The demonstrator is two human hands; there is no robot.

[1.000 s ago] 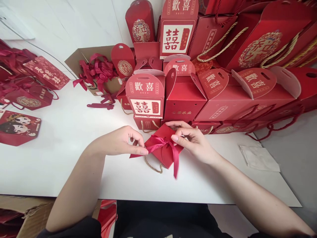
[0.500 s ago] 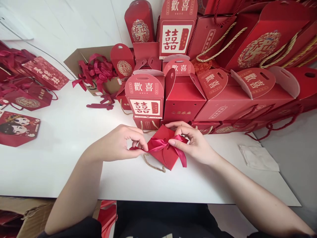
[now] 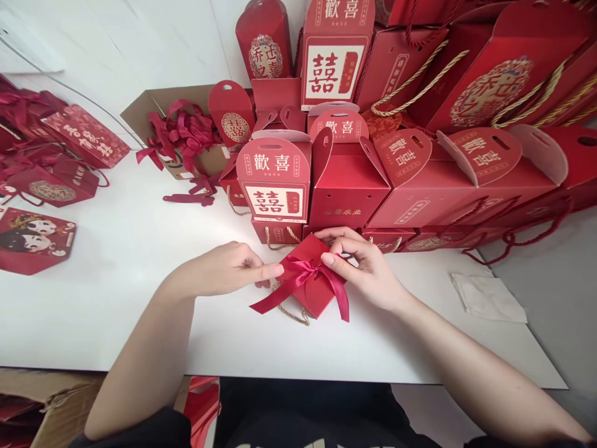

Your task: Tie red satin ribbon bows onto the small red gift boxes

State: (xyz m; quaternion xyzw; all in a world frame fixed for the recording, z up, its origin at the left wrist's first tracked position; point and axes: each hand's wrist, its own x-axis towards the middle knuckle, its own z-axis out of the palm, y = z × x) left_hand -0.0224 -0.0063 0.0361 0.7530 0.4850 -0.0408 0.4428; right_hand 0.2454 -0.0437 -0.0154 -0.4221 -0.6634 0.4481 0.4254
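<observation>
Farthest left, a pinkish-red box (image 3: 86, 137) carries white characters I read as 吾家有囍; nearer me lies a cartoon box (image 3: 35, 241), its lettering too small to make out. Next come a cardboard box (image 3: 140, 112) of loose ribbons (image 3: 189, 134) and an upright red box (image 3: 234, 118) stamped 囍 in gold.

My left hand (image 3: 233, 269) points its thumb at the left corner of the small red box (image 3: 319, 298); my fingers curl underneath, and I can't tell whether they grip anything. The left tail of the tied ribbon (image 3: 304, 271) hangs free of it, across a gold cord (image 3: 293, 317). The small red box is between my hands, over the white table (image 3: 224, 336). I judge I'm neatening the knot and tails; the next move calls for a light pinch on the ribbon while the box is kept steady.

Behind, a white-fronted box (image 3: 273, 180) says 歡喜 over 囍, and a tall box (image 3: 265, 43) at the back says 乔迁之喜. My right hand (image 3: 366, 267) grasps the small red box's right side, thumb on top beside the knot. Beyond it a plain red box (image 3: 349, 180) bears faint gold 安居乐业, and a large bag-like box (image 3: 501, 81) repeats 乔迁之喜. I can read no brand.
</observation>
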